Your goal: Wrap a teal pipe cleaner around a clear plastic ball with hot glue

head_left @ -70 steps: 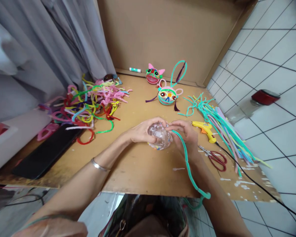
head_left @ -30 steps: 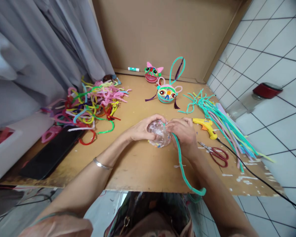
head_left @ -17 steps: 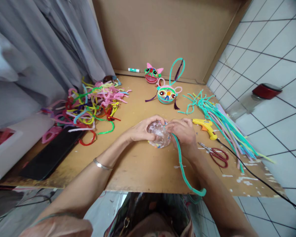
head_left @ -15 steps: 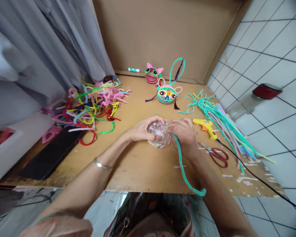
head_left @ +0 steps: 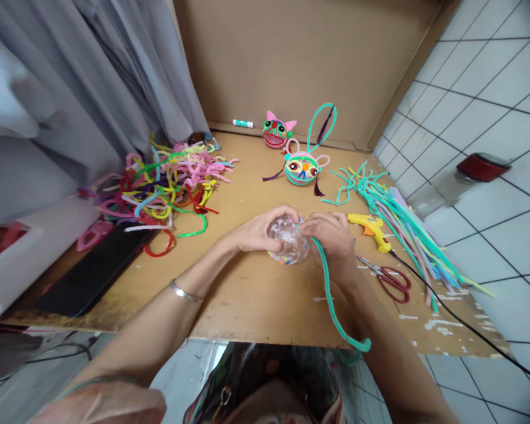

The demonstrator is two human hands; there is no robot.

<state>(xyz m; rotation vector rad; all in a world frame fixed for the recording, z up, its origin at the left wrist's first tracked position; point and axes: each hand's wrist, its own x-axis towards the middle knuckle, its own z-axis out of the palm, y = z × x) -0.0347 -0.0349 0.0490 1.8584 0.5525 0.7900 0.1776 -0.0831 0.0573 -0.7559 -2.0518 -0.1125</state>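
A clear, rounded plastic shell (head_left: 290, 242) with coloured bits along its rim is gripped from the left by my left hand (head_left: 262, 231), thumb in front and fingers behind. At the shell's right edge, my right hand (head_left: 331, 235) pinches a teal pipe cleaner (head_left: 329, 294) against it. The long free end of that pipe cleaner hangs down toward the table's front edge and curls near my right forearm. My right fingertips partly hide the spot where pipe cleaner and shell meet.
Loose coloured pipe cleaners (head_left: 176, 182) heap at left beside a black slab (head_left: 92, 274). Two decorated animal heads (head_left: 301, 171) and a glue stick (head_left: 242, 123) stand behind. At right lie a yellow glue gun (head_left: 373, 229) with its cord, red-handled scissors (head_left: 393, 282) and straight pipe cleaners (head_left: 406, 224).
The whole view has shifted slightly, so everything sits a little further right. Both hands keep their hold on the shell and pipe cleaner, with hardly any other movement.
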